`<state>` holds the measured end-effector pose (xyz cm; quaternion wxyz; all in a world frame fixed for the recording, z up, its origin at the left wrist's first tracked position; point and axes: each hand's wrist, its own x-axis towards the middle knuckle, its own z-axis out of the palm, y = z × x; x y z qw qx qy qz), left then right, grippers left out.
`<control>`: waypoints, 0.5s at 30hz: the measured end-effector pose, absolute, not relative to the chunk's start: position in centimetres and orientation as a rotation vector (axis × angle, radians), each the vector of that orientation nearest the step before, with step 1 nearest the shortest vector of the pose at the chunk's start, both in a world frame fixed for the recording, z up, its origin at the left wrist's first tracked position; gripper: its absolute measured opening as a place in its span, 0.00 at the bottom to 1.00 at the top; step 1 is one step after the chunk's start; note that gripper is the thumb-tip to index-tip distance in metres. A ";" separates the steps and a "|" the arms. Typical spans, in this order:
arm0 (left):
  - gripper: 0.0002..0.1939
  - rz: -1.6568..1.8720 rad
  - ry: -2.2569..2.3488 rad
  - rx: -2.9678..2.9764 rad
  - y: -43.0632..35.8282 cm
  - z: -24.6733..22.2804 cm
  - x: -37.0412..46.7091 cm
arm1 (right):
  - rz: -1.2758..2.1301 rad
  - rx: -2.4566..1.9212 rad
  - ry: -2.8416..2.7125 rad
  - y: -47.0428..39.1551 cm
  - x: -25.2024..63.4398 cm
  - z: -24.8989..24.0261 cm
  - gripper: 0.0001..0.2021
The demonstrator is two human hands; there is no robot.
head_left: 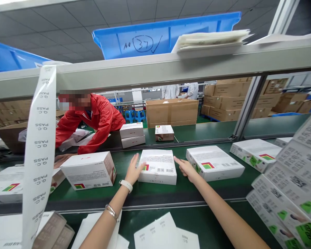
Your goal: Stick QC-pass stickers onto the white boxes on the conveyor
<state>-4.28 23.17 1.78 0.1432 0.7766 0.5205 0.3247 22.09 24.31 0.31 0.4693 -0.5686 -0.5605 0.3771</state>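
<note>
The white printed carton (162, 159) lies flat on the green belt (121, 167) between the person's two hands, its barcode on the upper face. The left hand (132, 171) stands at the carton's left side with a released grip, fingers spread and thumb over the coloured corner mark. The right hand (187, 169) is just beside the right edge, index finger forward and the others curled. Whether its grip is clenched on something cannot be told; a dark speck at the fingertips is too small to name.

Handling this carton well probably calls for level palms on opposite sides, even pressure low on the walls so the card does not dent, and elbows clear of the neighbouring cartons.

Counting outward, one carton (88, 169) stands to the left and one (214, 159) to the right, with two more further right, the last partly hidden. At far left there is at least one more, behind a single hanging strip of Q.C. PASS labels (40, 141). Across the belt, the far counter (191, 135) bears three boxes: a stack of two (132, 130) and one alone (164, 130). Nearer, at least two label sheets (157, 233) lie below the hands. Overhead sit two blue bins (166, 36); opposite, one co-worker in a red jacket (103, 112) leans in.
</note>
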 end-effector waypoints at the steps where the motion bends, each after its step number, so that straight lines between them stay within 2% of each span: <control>1: 0.23 0.967 1.488 2.179 23.7 1.7 -4.6 | 0.999 -1.375 -1.371 24.5 21.5 0.2 0.22; 5: 0.20 1.063 1.366 2.018 24.3 1.2 -5.2 | 1.148 -1.278 -1.373 24.4 19.4 0.5 0.23; 11: 0.43 1.306 1.356 1.922 21.5 2.6 -6.0 | 0.975 -1.066 -1.497 21.3 19.3 0.6 0.32; 15: 0.49 1.334 1.568 2.154 19.3 4.4 -6.9 | 0.827 -1.130 -1.651 18.5 19.4 -0.5 0.32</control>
